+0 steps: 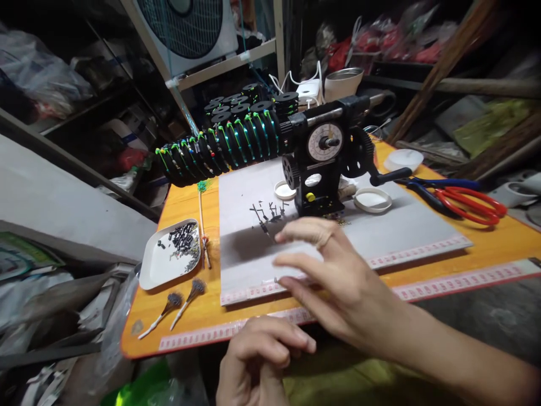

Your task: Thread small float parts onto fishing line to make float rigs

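My right hand [338, 276] hovers over the front of a pale board [422, 239], its fingers apart. Its index fingertip is close to small black pieces [273, 213] scattered on the board. A tiny speck shows near the thumb tip; whether it touches the thumb I cannot tell. Below, at the table's front edge, my left hand [257, 361] is curled closed, and anything inside is hidden. Behind the right hand stands a black hand-cranked winder [321, 146] with a round dial. A row of black spools [220, 146] wound with green and blue line sits on its shaft.
On the orange table [169, 203] lie a white tray [147, 262] of small black tubes, two white-stemmed bundles [183, 304], and a green-tipped stick [200, 211]. Red-handled scissors [469, 206] and blue-handled pliers [448, 184] rest at right. White lids [372, 200] flank the winder. Behind is a fan [181, 25].
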`<state>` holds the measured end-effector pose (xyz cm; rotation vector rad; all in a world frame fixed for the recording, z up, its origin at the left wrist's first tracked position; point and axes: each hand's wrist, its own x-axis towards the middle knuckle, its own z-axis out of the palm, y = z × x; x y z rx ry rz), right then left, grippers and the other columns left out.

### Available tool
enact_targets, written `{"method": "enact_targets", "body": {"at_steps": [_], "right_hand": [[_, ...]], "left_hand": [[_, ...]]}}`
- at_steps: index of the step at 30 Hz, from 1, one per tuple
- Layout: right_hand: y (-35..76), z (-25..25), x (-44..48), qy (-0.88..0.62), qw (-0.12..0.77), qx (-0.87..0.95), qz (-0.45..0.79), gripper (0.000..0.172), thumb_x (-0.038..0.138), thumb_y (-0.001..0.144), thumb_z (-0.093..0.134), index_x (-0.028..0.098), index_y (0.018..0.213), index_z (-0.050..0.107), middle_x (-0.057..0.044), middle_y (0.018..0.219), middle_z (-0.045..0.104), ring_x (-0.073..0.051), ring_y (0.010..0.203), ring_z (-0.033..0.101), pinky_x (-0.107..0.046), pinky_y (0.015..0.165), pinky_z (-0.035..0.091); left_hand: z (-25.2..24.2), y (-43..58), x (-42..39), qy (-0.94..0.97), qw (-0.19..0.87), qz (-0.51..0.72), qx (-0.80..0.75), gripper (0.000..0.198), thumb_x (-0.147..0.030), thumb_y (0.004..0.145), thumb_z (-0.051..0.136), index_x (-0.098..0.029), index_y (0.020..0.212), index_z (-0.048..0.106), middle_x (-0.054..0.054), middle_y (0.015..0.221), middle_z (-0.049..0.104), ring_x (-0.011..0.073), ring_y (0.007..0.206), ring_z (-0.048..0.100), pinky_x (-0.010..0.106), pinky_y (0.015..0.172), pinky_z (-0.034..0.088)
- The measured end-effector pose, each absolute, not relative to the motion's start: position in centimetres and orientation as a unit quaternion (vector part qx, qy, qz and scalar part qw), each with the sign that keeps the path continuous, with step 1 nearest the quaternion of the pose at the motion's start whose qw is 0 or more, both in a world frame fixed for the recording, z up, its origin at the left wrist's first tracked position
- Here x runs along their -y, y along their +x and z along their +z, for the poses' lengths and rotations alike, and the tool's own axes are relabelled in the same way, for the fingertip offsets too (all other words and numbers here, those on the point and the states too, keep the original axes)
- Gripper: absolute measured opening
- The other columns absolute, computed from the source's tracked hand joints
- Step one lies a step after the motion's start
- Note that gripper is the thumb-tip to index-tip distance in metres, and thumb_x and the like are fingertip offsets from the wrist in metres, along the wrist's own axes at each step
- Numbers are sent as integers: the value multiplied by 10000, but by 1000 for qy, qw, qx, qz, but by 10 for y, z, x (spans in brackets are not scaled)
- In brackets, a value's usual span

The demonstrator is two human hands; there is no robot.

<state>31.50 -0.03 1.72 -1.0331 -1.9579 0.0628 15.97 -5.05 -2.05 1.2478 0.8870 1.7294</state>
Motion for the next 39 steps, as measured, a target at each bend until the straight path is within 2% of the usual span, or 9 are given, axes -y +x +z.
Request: {"method": "enact_targets", "body": {"at_steps": [4, 7, 8, 10, 12, 17, 27, 31, 39], "right_hand": [[329, 77, -41, -439, 406, 777, -197, 363, 162, 965, 528, 0, 1269, 642, -185, 1270, 677, -309, 1239, 600, -513, 1041, 449], [329, 129, -95, -465, 324, 799, -200, 842, 231, 777, -150, -267, 984, 497, -125, 1273, 555, -292, 1261, 501, -457, 718, 400], [327, 142, -114, -459, 302, 815, -183, 831, 199, 676, -210, -291, 837, 441, -93, 1222, 532, -227, 1244, 509, -412, 651, 392], [322, 159, -148, -453, 292, 832, -133, 528, 453, 985, 429, 168, 610, 667, 10, 1001, 788, -146, 1020, 731, -217, 712, 525], [317, 164, -170, -472, 223, 851, -60, 545, 549, 1015, 454, 227, 610, 626, -17, 769, 749, -174, 802, 743, -292, 648, 547], [309, 142, -171, -467, 230, 845, -122, 620, 548, 1064, 291, 226, 623, 584, -66, 618, 620, -246, 730, 694, -385, 694, 530], [320, 111, -104, -424, 314, 808, -261, 553, 477, 1028, 298, 133, 967, 726, -33, 1346, 657, -294, 1264, 579, -441, 886, 470], [354, 61, -40, -404, 310, 845, -164, 272, 139, 993, 470, 95, 960, 736, -130, 1068, 709, -274, 1046, 646, -451, 879, 564], [372, -29, 10, -487, 281, 816, -135, 218, 168, 977, 594, 120, 1164, 695, -158, 1191, 695, -320, 1114, 587, -471, 911, 535]], "left_hand": [[-29, 152, 42, 515, 425, 691, -277, 75, -241, 946, 677, -246, 872, 689, -11, 666, 703, 142, 567, 639, 232, 519, 525], [-38, 148, 38, 542, 410, 686, -260, 82, -210, 964, 632, -230, 896, 673, 5, 670, 695, 153, 575, 640, 246, 534, 536], [-41, 147, 38, 548, 406, 685, -255, 80, -202, 968, 618, -223, 907, 664, 9, 674, 690, 158, 580, 641, 251, 536, 538], [-45, 148, 38, 561, 403, 681, -245, 83, -175, 973, 593, -212, 927, 652, 14, 682, 680, 161, 584, 643, 251, 532, 537], [-47, 152, 41, 557, 405, 680, -252, 87, -159, 976, 586, -205, 929, 645, 13, 693, 670, 154, 589, 641, 243, 538, 533], [-44, 164, 55, 480, 439, 689, -319, 95, -223, 982, 629, -203, 890, 635, -6, 694, 640, 124, 622, 610, 208, 586, 518], [-55, 173, 61, 455, 494, 656, -344, 90, -235, 980, 643, -217, 892, 644, -9, 707, 635, 114, 637, 608, 186, 586, 531], [-57, 171, 60, 445, 483, 661, -364, 11, -212, 967, 655, -215, 970, 665, 10, 714, 638, 135, 635, 630, 207, 557, 543], [-56, 169, 58, 448, 487, 646, -381, 35, -196, 960, 660, -212, 988, 672, 17, 726, 636, 140, 639, 646, 209, 549, 560]]}}
